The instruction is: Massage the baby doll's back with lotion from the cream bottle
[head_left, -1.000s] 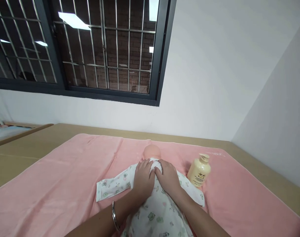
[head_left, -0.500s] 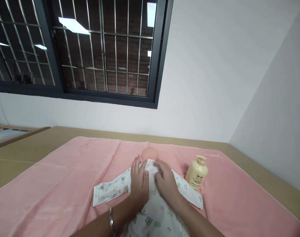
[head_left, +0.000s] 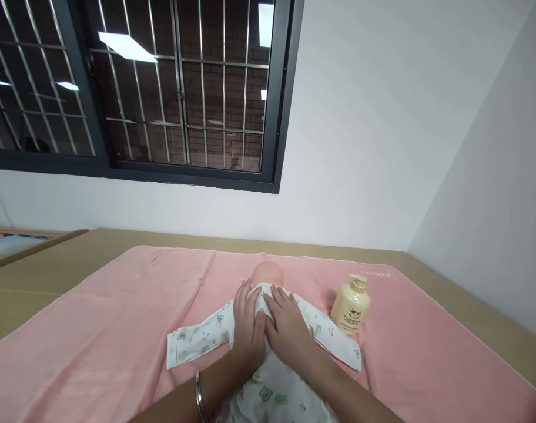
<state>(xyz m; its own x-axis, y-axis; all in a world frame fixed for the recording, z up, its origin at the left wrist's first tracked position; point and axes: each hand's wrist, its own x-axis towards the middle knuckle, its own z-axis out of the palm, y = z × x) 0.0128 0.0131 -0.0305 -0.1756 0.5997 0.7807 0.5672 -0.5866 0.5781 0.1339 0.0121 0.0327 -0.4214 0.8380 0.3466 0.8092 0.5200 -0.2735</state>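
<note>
The doll (head_left: pixel 268 274) lies face up on the pink towel (head_left: pixel 118 329). The left hand (head_left: pixel 248 326) and right hand (head_left: pixel 288 328) rest flat on its chest, fingers loose, gripping nothing, pressing the shirt (head_left: pixel 197 341) smooth.

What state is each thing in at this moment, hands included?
Doll: lying on the towel, clothed.
Pump bottle: upright beside the doll.
Pink towel: spread flat.
Left hand: open, flat on the doll's chest.
Right hand: open, flat beside the left.
</note>
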